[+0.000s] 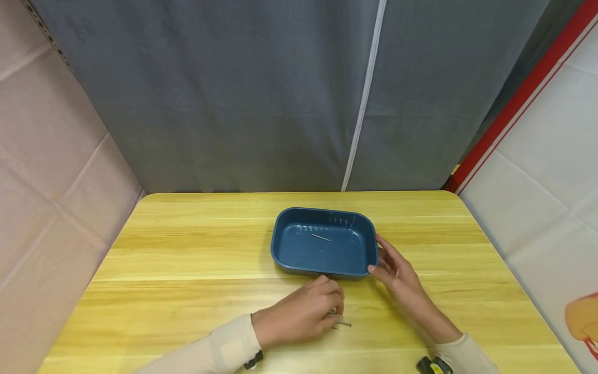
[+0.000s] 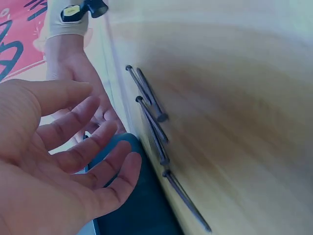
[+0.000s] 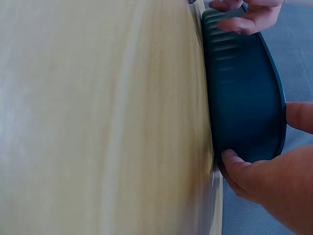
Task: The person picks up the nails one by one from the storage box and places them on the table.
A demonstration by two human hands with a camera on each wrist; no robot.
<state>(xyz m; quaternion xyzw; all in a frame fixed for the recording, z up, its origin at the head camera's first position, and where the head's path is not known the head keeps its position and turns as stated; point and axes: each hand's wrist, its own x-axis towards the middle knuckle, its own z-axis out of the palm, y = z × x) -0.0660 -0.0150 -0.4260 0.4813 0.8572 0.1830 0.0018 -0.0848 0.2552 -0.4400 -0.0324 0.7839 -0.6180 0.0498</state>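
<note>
A dark blue rectangular tray [image 1: 322,267] stands on the wooden table, with one nail [image 1: 320,237] lying on its floor. At the tray's right end my right hand [image 1: 397,272] grips it, with the thumb on the rim and fingers against the outer wall, as the right wrist view also shows. My left hand [image 1: 306,309] hovers just in front of the tray, above several loose metal nails [image 2: 152,122] on the table. Its fingers [image 2: 88,147] are loosely bent with nothing between them in the left wrist view. In the head view it hides most of those nails.
The pale yellow table [image 1: 187,249] ends at a grey curtain [image 1: 233,104] behind the tray. White sheeting [image 1: 551,182] with a red strip borders the right side, and pale sheeting [image 1: 56,182] the left.
</note>
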